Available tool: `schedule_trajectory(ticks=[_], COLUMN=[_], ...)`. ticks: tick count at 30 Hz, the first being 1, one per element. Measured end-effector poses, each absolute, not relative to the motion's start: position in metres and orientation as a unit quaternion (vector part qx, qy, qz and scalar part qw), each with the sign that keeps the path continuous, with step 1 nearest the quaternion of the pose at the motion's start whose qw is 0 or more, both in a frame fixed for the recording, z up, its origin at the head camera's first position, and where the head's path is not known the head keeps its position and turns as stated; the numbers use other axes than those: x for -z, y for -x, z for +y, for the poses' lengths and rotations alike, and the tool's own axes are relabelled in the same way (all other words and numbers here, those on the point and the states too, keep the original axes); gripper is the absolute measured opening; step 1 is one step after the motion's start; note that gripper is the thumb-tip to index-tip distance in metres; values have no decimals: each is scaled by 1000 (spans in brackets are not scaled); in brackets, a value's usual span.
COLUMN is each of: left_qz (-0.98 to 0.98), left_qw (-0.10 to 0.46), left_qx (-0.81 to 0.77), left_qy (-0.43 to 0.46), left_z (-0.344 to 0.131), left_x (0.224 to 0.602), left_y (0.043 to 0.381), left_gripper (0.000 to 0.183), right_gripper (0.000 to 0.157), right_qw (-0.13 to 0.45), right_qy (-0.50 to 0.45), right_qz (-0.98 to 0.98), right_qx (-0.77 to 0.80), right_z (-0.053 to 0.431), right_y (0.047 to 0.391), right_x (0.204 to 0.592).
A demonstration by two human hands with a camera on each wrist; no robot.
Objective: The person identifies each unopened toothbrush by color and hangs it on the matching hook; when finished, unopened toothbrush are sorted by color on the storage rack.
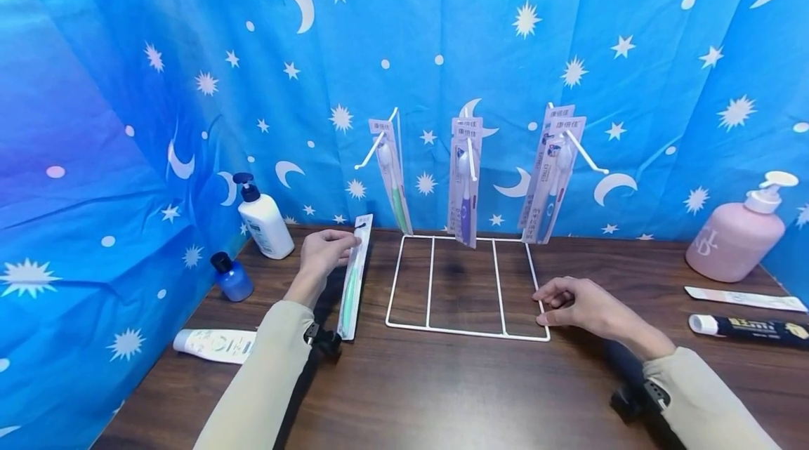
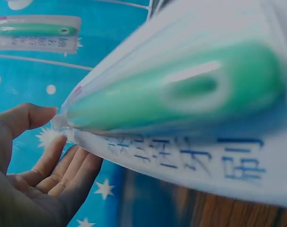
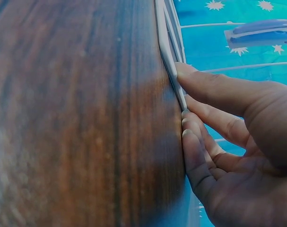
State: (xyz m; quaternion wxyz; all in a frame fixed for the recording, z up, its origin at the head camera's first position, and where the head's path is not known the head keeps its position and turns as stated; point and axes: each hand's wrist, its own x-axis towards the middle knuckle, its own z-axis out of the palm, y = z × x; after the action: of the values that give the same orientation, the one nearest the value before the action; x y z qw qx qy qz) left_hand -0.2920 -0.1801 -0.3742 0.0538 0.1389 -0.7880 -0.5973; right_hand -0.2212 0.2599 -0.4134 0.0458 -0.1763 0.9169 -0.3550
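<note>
My left hand [image 1: 325,253] pinches the top end of a packaged green toothbrush [image 1: 351,288], whose lower end slants toward me left of the rack. Close up in the left wrist view, the green handle [image 2: 152,97] shows through clear plastic, with thumb and index finger at the far end. On the right, my right hand [image 1: 588,309] holds the side wire of a white wire rack [image 1: 468,331] between thumb and fingers, low over the table. From the rack's hooks hang packaged toothbrushes: a green one [image 1: 395,190] at left, purple [image 1: 466,208] in the middle, blue [image 1: 556,190] at right.
Left of me stand a white pump bottle [image 1: 268,229] and a small blue bottle [image 1: 235,283], with a white tube [image 1: 215,346] lying nearer. A pink pump bottle [image 1: 733,243], a flat packet [image 1: 746,298] and a black tube [image 1: 752,329] are at right. Blue starry cloth [image 1: 392,22] hangs behind.
</note>
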Motion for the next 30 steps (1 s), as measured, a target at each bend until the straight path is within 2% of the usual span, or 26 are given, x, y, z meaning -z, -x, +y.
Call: schedule_trajectory(ticks=[11,30], left_qz=[-783,-810], left_qw=[78,195], left_qx=[611,551], left_qy=[-92,34], left_z=[-176,-163], left_x=[350,305], left_y=[271,229], left_gripper=[37,33], right_gripper=[35,35], right_qw=[39,47], right_qy=[187,179], right_qz=[913,917], right_qx=[361,354], right_z=[260,260], right_y=[221,220], right_x=[413,411])
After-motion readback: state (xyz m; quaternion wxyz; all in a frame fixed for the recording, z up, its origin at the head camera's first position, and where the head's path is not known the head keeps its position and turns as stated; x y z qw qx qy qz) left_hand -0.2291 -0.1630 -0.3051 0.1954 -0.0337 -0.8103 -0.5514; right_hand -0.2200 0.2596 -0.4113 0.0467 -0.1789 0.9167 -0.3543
